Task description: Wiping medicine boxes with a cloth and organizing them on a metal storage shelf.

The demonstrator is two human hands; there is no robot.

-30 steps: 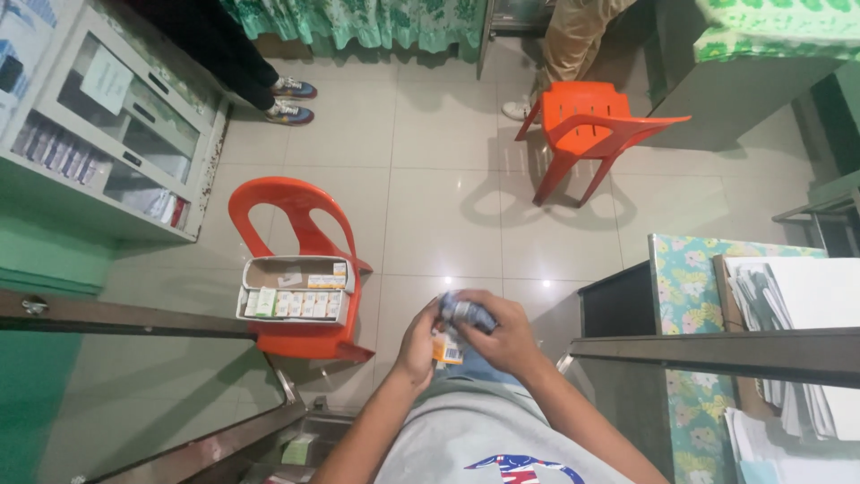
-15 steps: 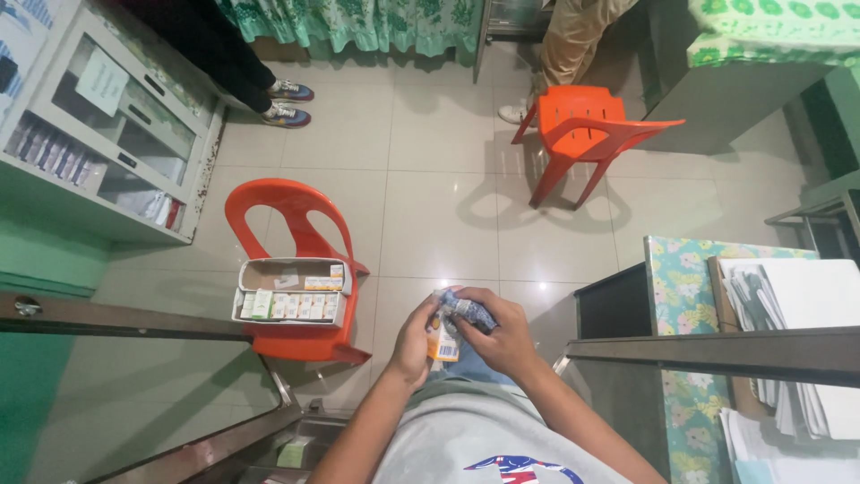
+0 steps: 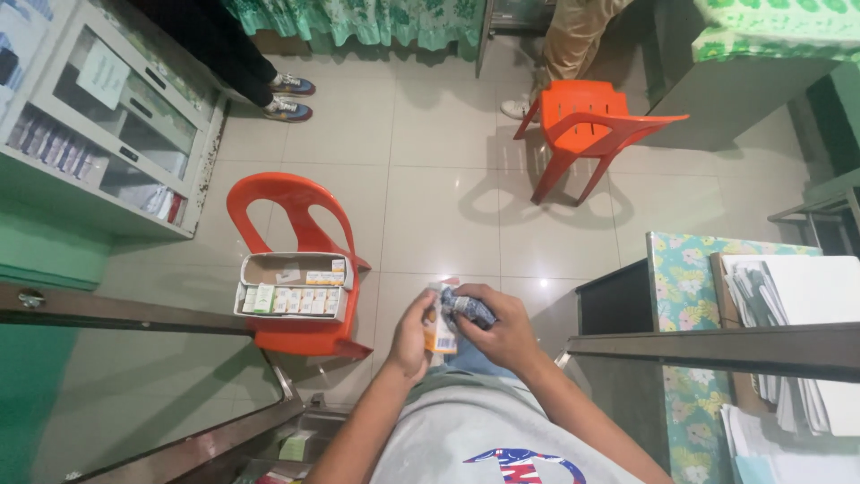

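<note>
Both hands meet close in front of the person's chest, low in the head view. The left hand (image 3: 414, 336) is closed around a small orange and white box (image 3: 440, 333), holding it upright by its left edge, while the right hand (image 3: 502, 330) curls its fingers over a crumpled bluish wrapper (image 3: 468, 307) that sits at the top right of the box, touching it. Just to the left stands an orange plastic chair (image 3: 291, 224), its seat carrying an open cardboard tray (image 3: 292, 269) with a row of small boxes (image 3: 288, 302) lined along its near side; the tray's right edge lies near the left hand but apart from it. Between the chair and a second orange chair (image 3: 587, 121), which stands well away at the far side, the tiled floor (image 3: 430, 188) gives open room. On the right, a dark shelf edge (image 3: 717, 345) runs just beside the right forearm, with a flowered tabletop (image 3: 685, 296) and stacked papers (image 3: 797, 305) behind it. On the left, a long wooden rail (image 3: 125, 314) crosses below a glass-fronted cabinet (image 3: 107, 116). Another person's shoes (image 3: 288, 97) stand by the cabinet's far corner.
</note>
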